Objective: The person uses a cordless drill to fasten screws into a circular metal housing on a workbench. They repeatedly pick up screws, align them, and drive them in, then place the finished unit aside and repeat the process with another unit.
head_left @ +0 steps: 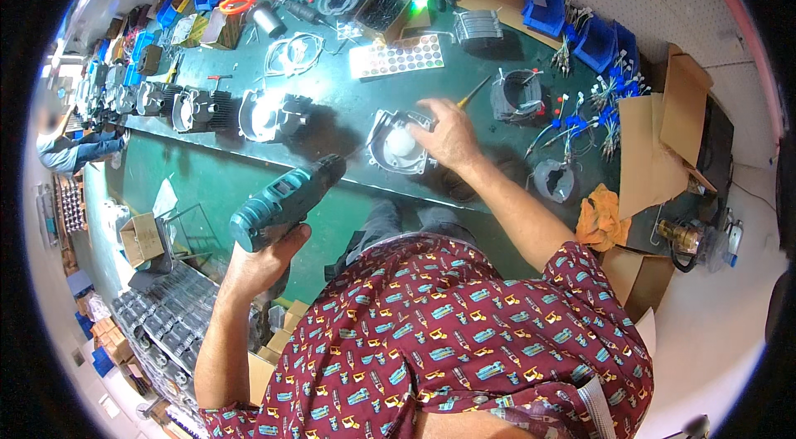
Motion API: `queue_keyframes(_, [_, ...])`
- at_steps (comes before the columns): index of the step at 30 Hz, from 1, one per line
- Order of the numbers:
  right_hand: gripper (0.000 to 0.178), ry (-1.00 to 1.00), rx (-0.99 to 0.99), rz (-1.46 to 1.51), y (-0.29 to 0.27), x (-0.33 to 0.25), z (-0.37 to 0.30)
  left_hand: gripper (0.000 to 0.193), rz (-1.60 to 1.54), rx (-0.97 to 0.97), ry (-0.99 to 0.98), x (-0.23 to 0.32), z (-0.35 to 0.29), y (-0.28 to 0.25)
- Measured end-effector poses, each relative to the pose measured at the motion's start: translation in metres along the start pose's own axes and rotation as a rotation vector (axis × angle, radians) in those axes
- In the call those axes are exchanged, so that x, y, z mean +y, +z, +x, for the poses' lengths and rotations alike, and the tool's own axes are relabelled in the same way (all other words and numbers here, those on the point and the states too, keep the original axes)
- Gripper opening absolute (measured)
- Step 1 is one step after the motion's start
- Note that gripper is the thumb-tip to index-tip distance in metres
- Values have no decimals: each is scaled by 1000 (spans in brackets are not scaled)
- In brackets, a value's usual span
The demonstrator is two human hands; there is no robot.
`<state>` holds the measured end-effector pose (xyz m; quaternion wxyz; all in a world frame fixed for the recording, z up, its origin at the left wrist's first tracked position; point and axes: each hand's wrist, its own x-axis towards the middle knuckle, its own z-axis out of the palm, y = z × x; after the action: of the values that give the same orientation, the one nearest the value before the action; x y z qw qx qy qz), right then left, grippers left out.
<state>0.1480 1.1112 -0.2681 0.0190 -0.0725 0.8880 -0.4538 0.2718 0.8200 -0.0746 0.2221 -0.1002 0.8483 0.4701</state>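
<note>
My left hand (264,265) is closed round the handle of a teal and black cordless drill (280,203), held over the near side of the bench. The drill's black nose points up and to the right, apart from the work. On the green bench (332,120) lies a cast metal housing (380,159) with a round white part (400,142) inside it. My right hand (452,139) grips the housing's right rim with bent fingers; their tips are partly hidden. A screwdriver (474,92) with a yellow shaft or handle lies just beyond that hand.
More housings (269,117) line the bench's left edge. A sticker sheet (396,56), coiled wires (294,53) and blue bins (543,4) stand farther back. Right are a black ring-shaped part (518,97), cable connectors (572,124), an orange cloth (604,219) and cardboard (651,153). Another person (62,149) is far left.
</note>
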Motion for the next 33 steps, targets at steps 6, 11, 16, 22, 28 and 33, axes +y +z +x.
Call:
queue_keyframes(6, [42, 36, -30, 13, 3, 4, -2, 29, 37, -22, 50, 1, 5, 9])
queue_keyframes(11, [41, 36, -52, -37, 5, 2, -2, 23, 241, 2, 78, -1, 1, 15])
queue_keyframes(16, [31, -17, -82, -69, 6, 0, -3, 25, 539, -71, 7, 27, 8, 11])
queue_keyframes(22, [26, -117, -22, -11, 15, 14, -4, 26, 724, -139, -9, 74, 45, -1])
queue_keyframes(28, [28, -151, -65, 17, 16, 14, -1, 44, 564, -293, 124, 82, 87, -21])
queue_keyframes(33, [30, -146, -73, -4, 17, 17, 1, 42, 631, -295, 118, 90, 96, -21])
